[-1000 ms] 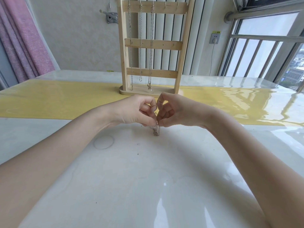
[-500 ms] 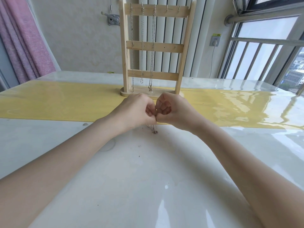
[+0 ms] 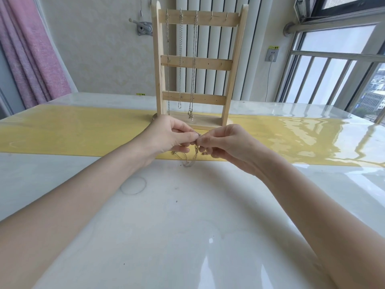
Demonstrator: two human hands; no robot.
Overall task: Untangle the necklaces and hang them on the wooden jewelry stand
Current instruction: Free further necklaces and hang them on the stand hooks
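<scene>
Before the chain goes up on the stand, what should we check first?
1. Both hands hold the chain: ok, left hand and right hand pinch it.
2. Chain untangled: cannot tell, it hangs in loops under the fingers.
3. Free hook on the stand: ok, the two right-hand top hooks look bare.
4. Stand upright: ok.
5. Path to the stand: ok, nothing between it and the hands.
6. Clasp found: cannot tell, too small.

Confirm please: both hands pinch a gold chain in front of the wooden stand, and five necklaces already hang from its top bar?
Not five. The head view shows three necklaces hanging from the wooden stand's top bar. The left hand and right hand do pinch the gold chain.
</scene>
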